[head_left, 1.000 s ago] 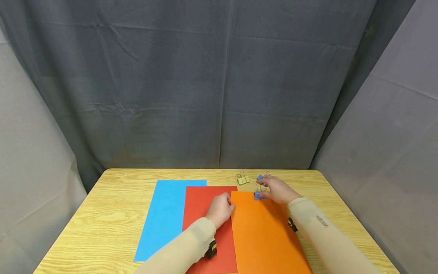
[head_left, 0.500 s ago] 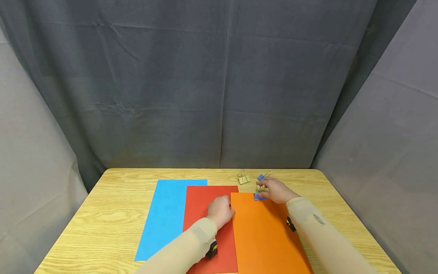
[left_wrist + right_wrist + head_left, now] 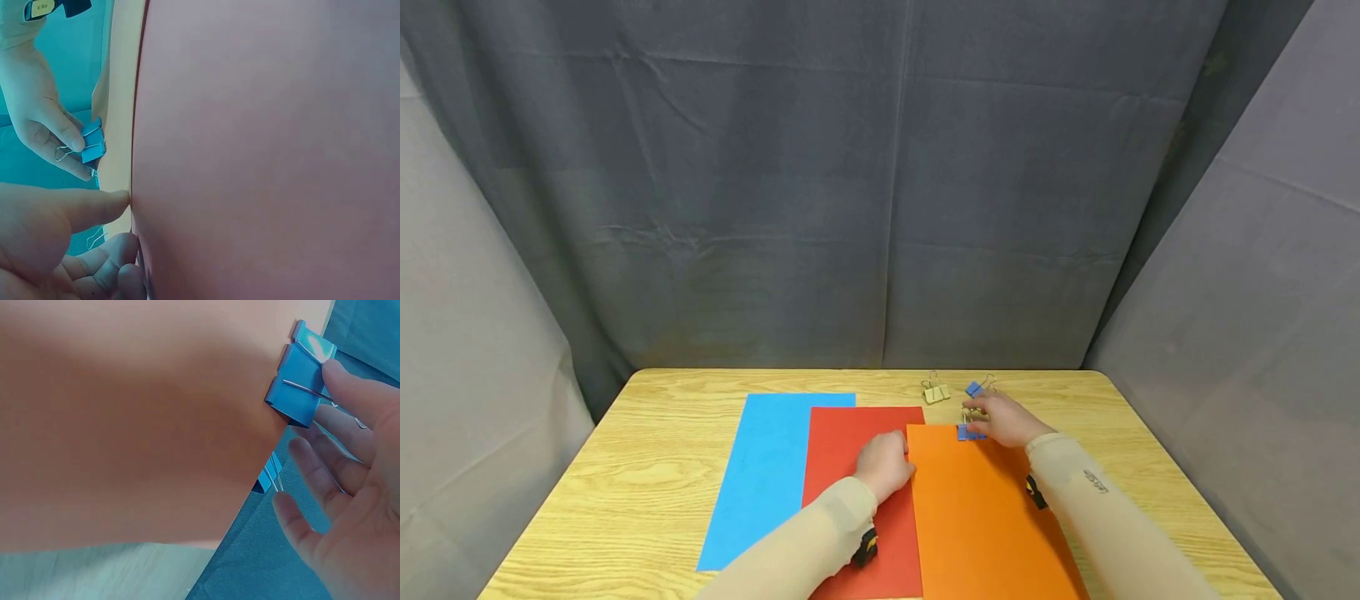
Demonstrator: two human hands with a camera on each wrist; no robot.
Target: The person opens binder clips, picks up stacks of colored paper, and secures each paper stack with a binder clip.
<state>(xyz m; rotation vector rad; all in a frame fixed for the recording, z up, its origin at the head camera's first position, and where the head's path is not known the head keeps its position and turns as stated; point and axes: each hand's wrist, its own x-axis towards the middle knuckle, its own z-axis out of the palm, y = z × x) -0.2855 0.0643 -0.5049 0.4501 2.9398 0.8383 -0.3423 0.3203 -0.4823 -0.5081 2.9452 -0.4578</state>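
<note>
An orange paper sheet (image 3: 985,517) lies partly over a red sheet (image 3: 827,433). With thumb and fingers, my left hand (image 3: 882,464) pinches the orange sheet's left edge near its top corner. My right hand (image 3: 1011,419) holds a blue binder clip (image 3: 967,432) that sits on the orange sheet's top edge. In the right wrist view, the thumb presses the near face of the blue clip (image 3: 303,375), and the fingers are behind it. How deep the clip's mouth bites the paper is hard to see.
A blue sheet (image 3: 760,467) lies at the left, partly under the red one. Toward the table's back edge are a yellow binder clip (image 3: 936,394) and another blue binder clip (image 3: 974,388). The wooden table (image 3: 625,467) ends at a grey curtain (image 3: 775,208).
The orange sheet's top edge, with the blue clip on it, has shifted slightly nearer. Both hands keep nearly the same places and grips.
</note>
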